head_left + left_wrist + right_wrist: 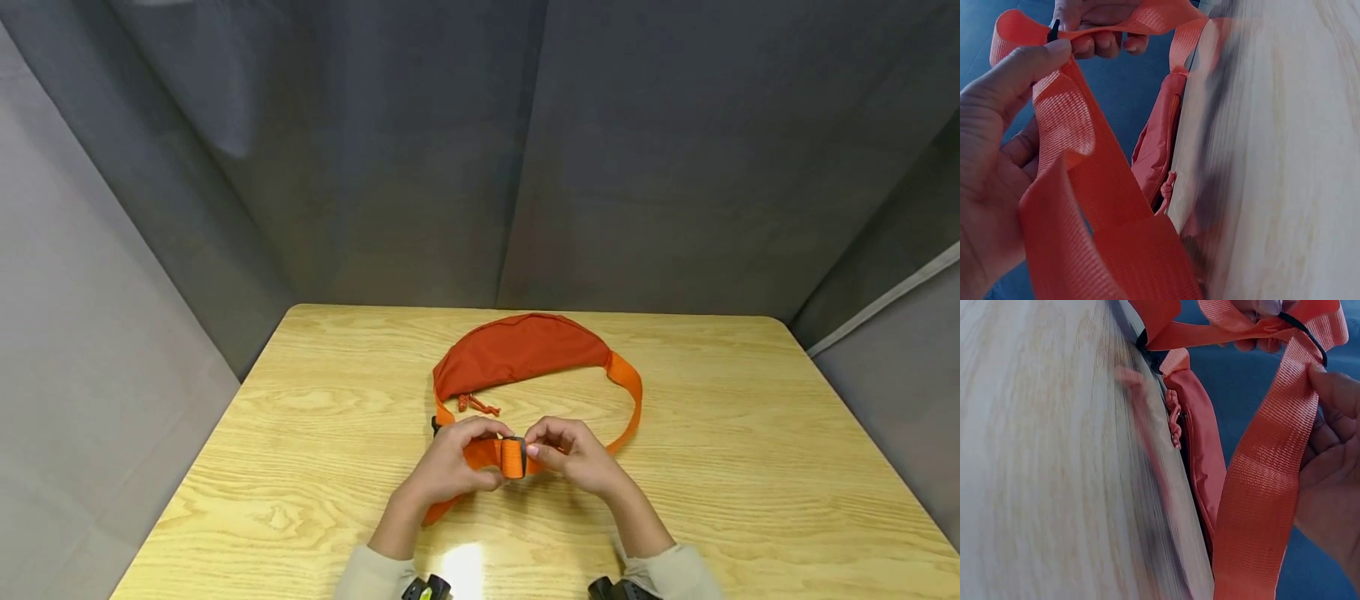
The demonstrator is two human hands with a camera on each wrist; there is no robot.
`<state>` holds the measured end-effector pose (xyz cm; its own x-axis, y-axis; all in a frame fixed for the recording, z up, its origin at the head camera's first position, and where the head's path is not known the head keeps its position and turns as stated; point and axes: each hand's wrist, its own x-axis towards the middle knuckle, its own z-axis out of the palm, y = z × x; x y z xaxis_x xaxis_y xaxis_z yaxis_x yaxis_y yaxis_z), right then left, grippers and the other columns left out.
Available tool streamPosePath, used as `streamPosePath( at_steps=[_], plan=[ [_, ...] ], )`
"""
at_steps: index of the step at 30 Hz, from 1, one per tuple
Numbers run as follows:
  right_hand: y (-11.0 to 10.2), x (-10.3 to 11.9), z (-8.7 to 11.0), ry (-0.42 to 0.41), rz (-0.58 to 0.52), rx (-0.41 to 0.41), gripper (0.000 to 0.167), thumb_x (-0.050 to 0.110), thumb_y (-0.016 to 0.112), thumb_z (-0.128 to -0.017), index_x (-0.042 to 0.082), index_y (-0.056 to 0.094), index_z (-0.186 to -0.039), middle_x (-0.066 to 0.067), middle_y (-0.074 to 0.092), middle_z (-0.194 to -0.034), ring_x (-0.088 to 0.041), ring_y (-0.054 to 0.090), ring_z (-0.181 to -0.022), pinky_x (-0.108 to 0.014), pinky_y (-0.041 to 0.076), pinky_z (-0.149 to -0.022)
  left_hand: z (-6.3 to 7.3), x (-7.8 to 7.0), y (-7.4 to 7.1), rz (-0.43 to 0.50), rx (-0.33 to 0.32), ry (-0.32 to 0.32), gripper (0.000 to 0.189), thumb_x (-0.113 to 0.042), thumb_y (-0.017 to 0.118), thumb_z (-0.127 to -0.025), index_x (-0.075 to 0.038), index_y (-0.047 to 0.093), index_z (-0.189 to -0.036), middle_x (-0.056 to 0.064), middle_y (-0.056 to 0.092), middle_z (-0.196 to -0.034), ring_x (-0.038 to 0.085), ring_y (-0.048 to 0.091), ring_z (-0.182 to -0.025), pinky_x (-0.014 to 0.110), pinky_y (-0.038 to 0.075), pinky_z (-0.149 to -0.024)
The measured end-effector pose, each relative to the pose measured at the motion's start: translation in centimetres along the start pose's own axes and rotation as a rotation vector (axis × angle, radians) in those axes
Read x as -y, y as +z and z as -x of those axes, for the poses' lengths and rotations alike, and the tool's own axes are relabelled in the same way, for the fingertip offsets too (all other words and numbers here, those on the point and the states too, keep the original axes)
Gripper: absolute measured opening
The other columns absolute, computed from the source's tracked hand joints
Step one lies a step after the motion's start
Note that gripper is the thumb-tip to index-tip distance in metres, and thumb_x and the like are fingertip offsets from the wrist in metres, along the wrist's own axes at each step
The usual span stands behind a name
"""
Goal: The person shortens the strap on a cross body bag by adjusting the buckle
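Note:
A red-orange waist bag [525, 354] lies toward the back of the table, its orange strap [628, 392] looping round to the front. Both hands meet at a black strap slider [522, 457] threaded with the webbing. My left hand [450, 462] pinches the slider from the left, its thumb tip right at the black bar in the left wrist view. From the other side my right hand [577, 454] pinches the slider's edge with thumb and index finger. In the right wrist view, a long stretch of webbing [1257, 506] runs down past the right palm.
A knotted red zipper cord [480, 405] lies on the wooden table [315, 467] below the bag. A black buckle [436, 425] sits at the strap's left side. Grey curtains [405, 167] stand behind the table and along both sides.

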<state>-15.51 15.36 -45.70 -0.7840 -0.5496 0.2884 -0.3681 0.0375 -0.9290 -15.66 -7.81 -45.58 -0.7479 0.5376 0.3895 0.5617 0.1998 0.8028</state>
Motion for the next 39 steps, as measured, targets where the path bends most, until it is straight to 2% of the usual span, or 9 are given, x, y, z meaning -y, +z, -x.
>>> streamPosePath(
  at_steps=[7,9,12,16,22,29,30,35,39],
  plan=[
    [-0.8,0.8,0.5,0.108,0.118,-0.032,0.022,0.002,0.060,-0.089,-0.001,0.061,-0.111,-0.012,0.063,-0.095,-0.026,0.059,-0.085,-0.032,0.051,-0.067,0.1,-0.2,-0.2,0.022,-0.005,-0.014,0.051,0.003,0.075,-0.065,-0.018,0.063,-0.109,-0.009,0.061,-0.106,0.012,0.057,-0.095,0.030,0.046,-0.084],
    [-1.0,1.4,0.6,0.128,0.156,-0.035,0.020,-0.001,0.059,-0.089,-0.003,0.061,-0.109,-0.015,0.063,-0.092,-0.025,0.059,-0.081,-0.030,0.050,-0.066,0.1,-0.3,-0.3,0.034,-0.007,-0.025,0.051,0.004,0.075,-0.065,-0.019,0.063,-0.109,-0.009,0.062,-0.107,0.012,0.057,-0.094,0.030,0.047,-0.082],
    [-1.2,1.8,0.9,0.141,0.183,-0.032,0.013,-0.005,0.056,-0.089,-0.006,0.062,-0.100,-0.018,0.061,-0.084,-0.019,0.055,-0.069,-0.027,0.047,-0.059,0.2,-0.3,-0.4,0.047,-0.006,-0.042,0.051,0.005,0.075,-0.065,-0.019,0.063,-0.109,-0.008,0.062,-0.107,0.012,0.058,-0.092,0.030,0.047,-0.081],
    [-1.2,0.8,1.0,0.113,0.159,-0.026,0.011,-0.006,0.054,-0.090,-0.003,0.063,-0.094,-0.015,0.058,-0.078,-0.009,0.046,-0.062,-0.023,0.041,-0.053,0.2,-0.4,-0.6,0.050,-0.002,-0.059,0.051,0.004,0.076,-0.065,-0.018,0.063,-0.110,-0.009,0.061,-0.107,0.012,0.058,-0.094,0.030,0.047,-0.083],
    [-0.6,-0.6,0.5,0.031,0.102,-0.008,0.010,-0.004,0.054,-0.091,-0.002,0.063,-0.096,-0.014,0.059,-0.078,-0.008,0.047,-0.062,-0.023,0.042,-0.053,0.2,-0.3,-0.5,0.017,0.000,-0.068,0.050,0.001,0.077,-0.066,-0.019,0.064,-0.110,-0.010,0.062,-0.107,0.011,0.056,-0.098,0.030,0.045,-0.085],
    [0.9,2.7,-0.1,0.053,0.052,0.003,0.010,-0.007,0.054,-0.090,-0.005,0.061,-0.096,-0.030,0.055,-0.076,-0.007,0.047,-0.061,-0.023,0.041,-0.053,-0.1,-4.4,-1.2,-0.011,0.029,-0.128,0.045,0.008,0.077,-0.067,-0.003,0.064,-0.109,0.008,0.063,-0.108,0.013,0.055,-0.098,0.038,0.044,-0.086],
    [0.9,2.7,-0.1,0.050,0.057,0.004,0.010,-0.007,0.054,-0.090,-0.005,0.062,-0.096,-0.030,0.055,-0.076,-0.007,0.047,-0.061,-0.023,0.041,-0.053,-0.1,-4.3,-1.2,-0.015,0.029,-0.129,0.045,0.009,0.076,-0.067,-0.003,0.064,-0.109,0.008,0.063,-0.108,0.013,0.055,-0.098,0.038,0.044,-0.086],
    [0.8,1.7,0.2,0.075,0.150,-0.026,0.017,-0.002,0.058,-0.089,-0.001,0.062,-0.106,-0.017,0.063,-0.086,-0.016,0.055,-0.070,-0.028,0.047,-0.060,0.0,-4.2,-1.1,-0.012,0.026,-0.141,0.045,0.009,0.076,-0.068,-0.004,0.064,-0.110,0.006,0.063,-0.108,0.013,0.055,-0.098,0.038,0.044,-0.087],
    [0.8,0.9,0.6,0.061,0.293,-0.055,0.038,0.006,0.069,-0.084,0.004,0.057,-0.119,-0.004,0.065,-0.096,-0.020,0.059,-0.082,-0.033,0.048,-0.070,0.0,-4.2,-1.1,-0.014,0.019,-0.159,0.045,0.008,0.076,-0.068,-0.003,0.064,-0.110,0.006,0.063,-0.109,0.013,0.055,-0.099,0.038,0.045,-0.087]
  ],
)
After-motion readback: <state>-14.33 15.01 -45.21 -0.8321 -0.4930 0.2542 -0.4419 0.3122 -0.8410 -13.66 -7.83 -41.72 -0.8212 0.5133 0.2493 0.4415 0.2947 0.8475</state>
